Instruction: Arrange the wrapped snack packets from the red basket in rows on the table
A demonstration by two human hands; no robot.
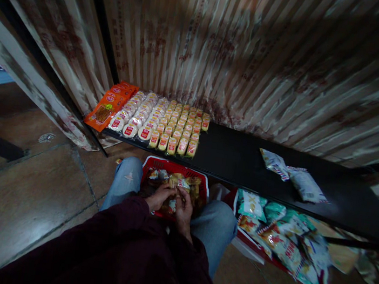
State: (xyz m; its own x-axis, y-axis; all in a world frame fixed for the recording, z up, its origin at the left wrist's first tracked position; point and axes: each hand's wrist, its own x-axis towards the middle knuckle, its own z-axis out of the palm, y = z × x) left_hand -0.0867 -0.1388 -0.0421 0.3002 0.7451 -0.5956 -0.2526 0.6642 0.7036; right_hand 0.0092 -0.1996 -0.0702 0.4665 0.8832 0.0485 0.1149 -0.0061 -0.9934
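Your left hand (161, 198) and right hand (183, 208) pinch the near edge of a yellow packet (181, 181) over a red basket (167, 164) between your knees (124, 177). Beyond, wrapped snacks (177, 128) line the left end of a black shelf (233, 155) beside orange bags (112, 103); two white bags (306, 185) lie farther right.

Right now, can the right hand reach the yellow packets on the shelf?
Probably yes: nothing covers the yellow packets on the shelf, though the right hand seems busy with a gold packet.
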